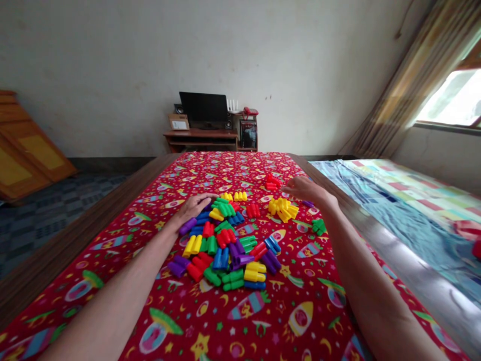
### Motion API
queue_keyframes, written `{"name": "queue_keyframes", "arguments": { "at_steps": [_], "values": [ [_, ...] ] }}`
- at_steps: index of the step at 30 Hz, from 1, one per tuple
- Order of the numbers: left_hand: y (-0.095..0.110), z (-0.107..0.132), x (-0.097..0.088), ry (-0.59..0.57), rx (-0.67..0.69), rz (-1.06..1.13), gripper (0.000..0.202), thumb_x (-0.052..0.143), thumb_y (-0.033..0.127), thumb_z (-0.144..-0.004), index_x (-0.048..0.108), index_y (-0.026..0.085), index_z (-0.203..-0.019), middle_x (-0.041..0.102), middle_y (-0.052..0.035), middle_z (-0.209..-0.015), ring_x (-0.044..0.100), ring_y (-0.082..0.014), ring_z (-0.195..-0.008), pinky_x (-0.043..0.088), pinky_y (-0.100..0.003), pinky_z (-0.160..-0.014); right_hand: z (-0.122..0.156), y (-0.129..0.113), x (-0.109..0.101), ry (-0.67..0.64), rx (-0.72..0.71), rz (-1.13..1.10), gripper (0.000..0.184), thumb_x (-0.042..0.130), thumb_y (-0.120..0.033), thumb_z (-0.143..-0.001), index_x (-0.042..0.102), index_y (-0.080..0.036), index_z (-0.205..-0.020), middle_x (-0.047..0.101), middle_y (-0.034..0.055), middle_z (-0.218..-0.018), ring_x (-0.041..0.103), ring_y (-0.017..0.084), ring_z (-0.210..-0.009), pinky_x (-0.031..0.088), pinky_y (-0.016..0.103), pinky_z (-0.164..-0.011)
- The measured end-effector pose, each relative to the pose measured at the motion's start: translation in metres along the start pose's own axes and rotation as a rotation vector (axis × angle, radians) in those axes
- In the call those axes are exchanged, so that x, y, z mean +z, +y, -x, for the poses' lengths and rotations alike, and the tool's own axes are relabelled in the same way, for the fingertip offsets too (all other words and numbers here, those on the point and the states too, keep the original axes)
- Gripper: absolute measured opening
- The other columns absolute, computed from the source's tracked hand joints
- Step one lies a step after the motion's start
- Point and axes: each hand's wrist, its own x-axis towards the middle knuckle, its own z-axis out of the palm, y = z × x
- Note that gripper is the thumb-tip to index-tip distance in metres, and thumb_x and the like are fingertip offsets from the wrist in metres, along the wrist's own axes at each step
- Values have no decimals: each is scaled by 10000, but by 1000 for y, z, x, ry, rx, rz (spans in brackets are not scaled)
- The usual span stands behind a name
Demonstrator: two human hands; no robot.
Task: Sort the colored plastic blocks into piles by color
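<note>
A mixed pile of plastic building blocks (pixel 221 240), shaped like joined tubes in red, yellow, green, blue and purple, lies on the table. My left hand (pixel 196 206) rests at its far left edge, fingers stretched over green blocks (pixel 223 206) and a purple block (pixel 188 226) beside the wrist. Farther right, my right hand (pixel 306 189) hovers with extended fingers by a small group of red blocks (pixel 272 182); nothing shows in it. Nearer me sits a cluster of yellow blocks (pixel 283 209). A green block (pixel 318 227) lies by my right forearm, and a purple block (pixel 308 204) is below the hand.
A red patterned cloth (pixel 210 326) covers the long table. Beyond it stands a desk (pixel 203 134) with a monitor (pixel 204 108). On the right is a bed (pixel 394 200) with a blue and checked cover; a wooden cabinet (pixel 30 145) stands at left.
</note>
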Motion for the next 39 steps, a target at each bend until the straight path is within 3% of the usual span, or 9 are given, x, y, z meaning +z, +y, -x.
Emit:
{"name": "queue_keyframes", "arguments": {
  "at_steps": [4, 7, 14, 17, 21, 24, 29, 33, 39],
  "values": [
    [-2, -1, 0, 1, 7, -8, 686, 526, 757, -661, 743, 199, -996, 752, -80, -1033, 676, -296, -992, 524, -381, -917, 1, -15, -7, 216, 4, 14, 300, 483, -237, -886, 661, -134, -668, 593, 44, -622, 406, 98, -535, 262, 264, -547],
    [-2, -1, 0, -4, 9, -15, 670, 531, 746, -664, 748, 203, -991, 753, -77, -1022, 672, -295, -997, 522, -378, -919, 4, -49, -2, 287, -119, -77, 282, 464, -183, -873, 664, -124, -682, 567, 19, -591, 381, 84, -521, 236, 261, -539],
    [-2, 1, 1, 15, -10, 1, 604, 550, 688, -691, 742, 214, -1013, 756, -69, -1011, 677, -295, -977, 536, -378, -895, 28, -127, 34, -190, -734, -325, 162, 571, -235, -899, 711, -172, -951, 691, 24, -833, 580, 96, -704, 367, 209, -637],
    [-2, 2, 1, 3, -15, 2, 619, 537, 679, -709, 729, 193, -1041, 756, -78, -1002, 681, -291, -969, 539, -377, -884, 35, -124, 26, -327, -749, -274, 185, 637, -311, -869, 708, -221, -1014, 703, 30, -954, 607, 121, -798, 413, 216, -675],
    [-4, 1, 2, 2, 11, 6, 651, 524, 690, -707, 720, 172, -1049, 745, -90, -1049, 673, -290, -1000, 513, -383, -931, 43, -112, 4, -348, -563, -61, 207, 686, -273, -819, 705, -223, -1019, 692, 40, -1000, 611, 144, -839, 424, 212, -641],
    [-6, 0, 2, 4, 18, -2, 653, 512, 696, -711, 720, 177, -1047, 745, -87, -1050, 666, -290, -1021, 506, -381, -941, 53, -118, -1, -395, -568, 42, 215, 698, -285, -799, 699, -214, -1002, 692, 45, -964, 612, 160, -810, 404, 232, -600],
    [-7, 1, 0, -3, 38, -46, 600, 490, 637, -748, 717, 173, -1053, 738, -84, -1073, 661, -289, -1029, 502, -368, -939, 81, -133, 9, -384, -750, 122, 246, 667, -421, -829, 690, -205, -944, 688, 43, -821, 607, 176, -726, 398, 275, -599],
    [-5, 2, -1, -13, 23, -79, 597, 485, 626, -756, 712, 174, -1071, 745, -76, -1044, 669, -278, -1001, 513, -352, -915, 112, -115, 27, -277, -783, 140, 386, 562, -512, -886, 642, -185, -1076, 686, 67, -908, 620, 198, -806, 457, 316, -693],
    [-5, 0, -1, -26, 35, -57, 638, 482, 657, -750, 705, 159, -1081, 745, -87, -1044, 675, -279, -995, 512, -364, -925, 137, -96, 48, -166, -813, 30, 261, 568, -296, -911, 610, -182, -1142, 667, 82, -1024, 603, 195, -943, 475, 307, -787]
  ]
}}
